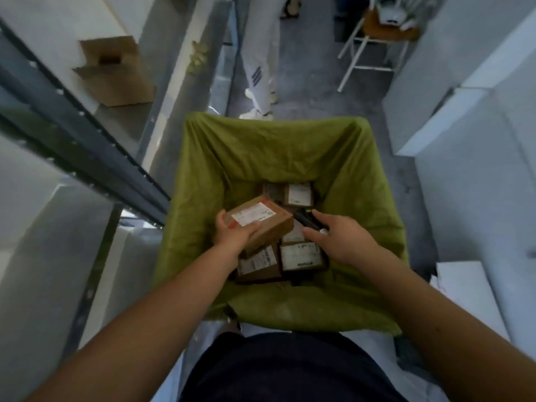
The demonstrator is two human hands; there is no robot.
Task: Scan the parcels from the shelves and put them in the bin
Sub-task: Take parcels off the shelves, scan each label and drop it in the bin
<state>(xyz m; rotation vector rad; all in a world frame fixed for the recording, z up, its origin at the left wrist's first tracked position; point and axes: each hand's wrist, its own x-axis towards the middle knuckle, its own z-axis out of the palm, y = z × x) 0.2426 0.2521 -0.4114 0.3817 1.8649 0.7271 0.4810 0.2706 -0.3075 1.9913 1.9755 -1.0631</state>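
My left hand (235,236) grips a brown cardboard parcel (266,224) with a white label on top, held over the bin (261,152), which is lined with green cloth. My right hand (342,239) holds a black handheld scanner (307,220) whose tip points at the parcel's right end. Several labelled brown parcels (301,256) lie at the bottom of the bin under both hands.
A dark metal shelf rack (72,134) runs along the left, with an open cardboard box (116,71) on a shelf. White boxes (464,111) stack on the right. Another person's legs (261,68) stand beyond the bin, and a white-legged chair (374,39) is farther back.
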